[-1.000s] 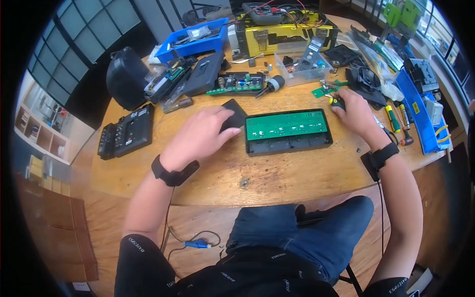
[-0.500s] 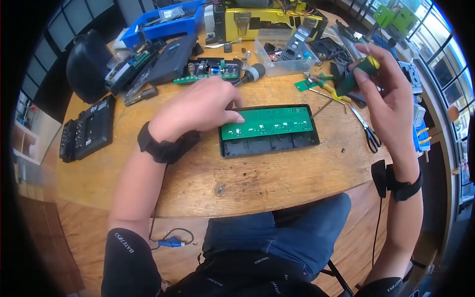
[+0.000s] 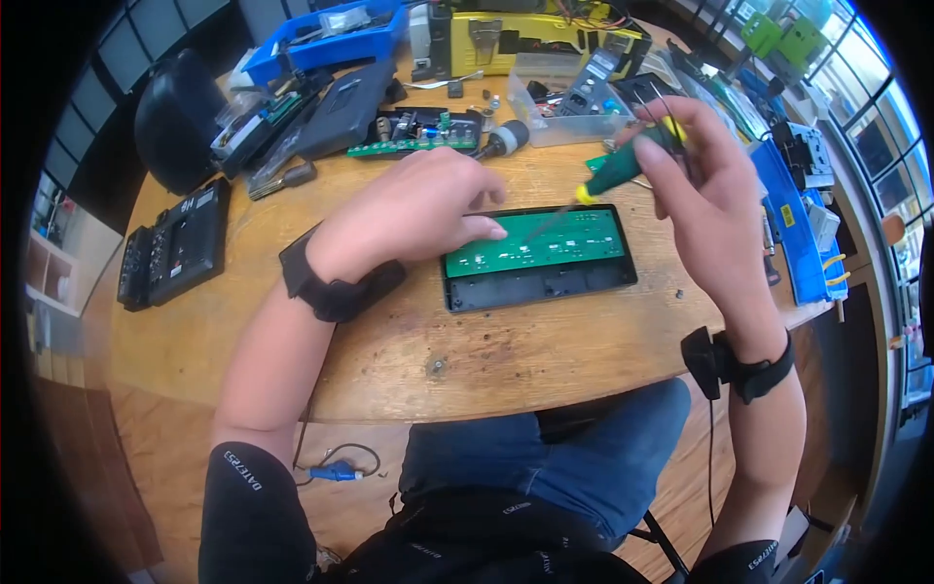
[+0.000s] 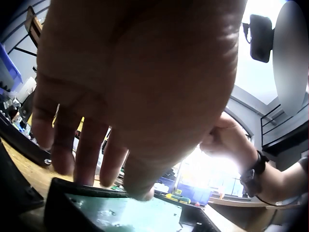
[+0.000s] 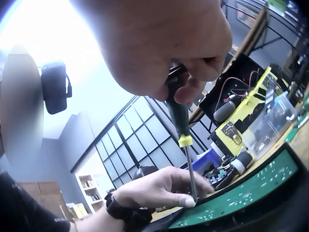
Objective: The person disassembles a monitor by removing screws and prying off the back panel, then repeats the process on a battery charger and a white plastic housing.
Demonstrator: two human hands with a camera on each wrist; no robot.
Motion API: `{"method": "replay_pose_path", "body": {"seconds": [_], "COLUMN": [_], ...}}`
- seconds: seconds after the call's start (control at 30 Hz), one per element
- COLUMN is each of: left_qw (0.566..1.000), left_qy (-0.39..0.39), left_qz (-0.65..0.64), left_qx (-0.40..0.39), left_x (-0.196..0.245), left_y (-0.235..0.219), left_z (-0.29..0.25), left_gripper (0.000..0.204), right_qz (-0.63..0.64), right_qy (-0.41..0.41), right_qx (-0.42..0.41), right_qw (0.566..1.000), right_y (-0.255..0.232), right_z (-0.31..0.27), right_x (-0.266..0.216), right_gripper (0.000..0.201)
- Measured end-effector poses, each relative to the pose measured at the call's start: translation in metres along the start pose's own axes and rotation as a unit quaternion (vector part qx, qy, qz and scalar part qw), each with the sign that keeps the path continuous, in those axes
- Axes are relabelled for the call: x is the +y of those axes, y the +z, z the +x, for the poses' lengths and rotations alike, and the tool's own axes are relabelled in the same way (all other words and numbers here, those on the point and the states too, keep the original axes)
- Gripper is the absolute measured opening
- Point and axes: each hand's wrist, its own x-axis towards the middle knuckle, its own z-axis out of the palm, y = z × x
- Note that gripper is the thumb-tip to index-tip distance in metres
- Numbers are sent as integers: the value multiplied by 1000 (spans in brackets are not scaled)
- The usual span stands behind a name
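In the head view, a long green circuit board lies in a shallow black case in front of the person. My left hand reaches over the case's left end, fingers extended, thumb at the board. My right hand grips a screwdriver by its green and yellow handle above the board's right side. The shaft slants down left over the board; in the right wrist view the screwdriver's shaft ends by the left thumb. Thin metal prongs stick up behind the right hand's fingers.
Behind the case lies an opened device with a green board. A clear plastic box, yellow case and blue bin stand farther back. Left is a black device; right, a blue tray.
My right hand has lifted the screwdriver from the tools at the right and swung it left over the board. My left hand has moved right, onto the board's left end. The head view has shifted.
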Motion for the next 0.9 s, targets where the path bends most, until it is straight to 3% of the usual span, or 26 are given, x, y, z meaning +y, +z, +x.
{"method": "replay_pose_path", "body": {"seconds": [0.03, 0.07, 0.1, 0.17, 0.2, 0.23, 0.3, 0.37, 0.43, 0.5, 0.57, 0.6, 0.63, 0.7, 0.8, 0.9], "left_qw": [997, 990, 990, 978, 957, 956, 895, 901, 946, 959, 975, 975, 978, 981, 983, 978], "left_qy": [33, 65, 73, 75, 53, 66, -3, -20, -13, -2, 17, 11, 12, 5, 19, 40], "left_qz": [-31, -61, -59, -193, -286, -286, -446, -431, -323, -281, -218, -217, -205, -191, -180, -199], "left_qx": [56, 110, 109, 38, -6, -8, -11, -32, 4, 25, 49, 54, 47, 43, 29, 53], "left_x": [3, 7, 12, 21, 18, 16, 13, 18, 24, 22, 19, 18, 18, 17, 16, 8], "left_y": [3, 4, 1, -9, -8, -4, 3, 2, -2, -5, -8, -10, -12, -14, -15, -4], "left_z": [1, 2, 2, 1, 2, 4, 7, 5, 3, 3, 0, -1, -1, -1, 0, 1], "left_gripper": [29, 34, 34, 44, 40, 40, 34, 27, 25, 25, 23, 23, 23, 22, 23, 23], "right_qz": [-6, 37, 82, 108, 77, 43, 9, 42, 36, 74, -34, -181, -287, -380, -420, -400], "right_qy": [0, 54, 107, 131, 100, 69, 42, 85, 80, 93, 84, 116, 134, 132, 83, 106], "right_qx": [3, -16, -32, -41, -28, -15, 21, -5, -9, 47, 45, 21, -16, -51, -49, -69], "right_qw": [1000, 998, 990, 985, 992, 997, 999, 995, 996, 992, 995, 976, 948, 914, 902, 908], "right_y": [0, 2, 4, 10, 12, 14, 17, 16, 12, -3, -34, -53, -63, -84, -94, -90], "right_z": [2, 3, 5, 3, 2, 0, -1, -2, 1, 5, 9, 9, 5, -4, -17, -17], "right_x": [0, 2, 5, 11, 14, 19, 24, 25, 32, 42, 75, 99, 91, 115, 126, 121], "right_gripper": [24, 23, 23, 25, 25, 25, 25, 25, 27, 34, 42, 36, 28, 30, 29, 28]}}
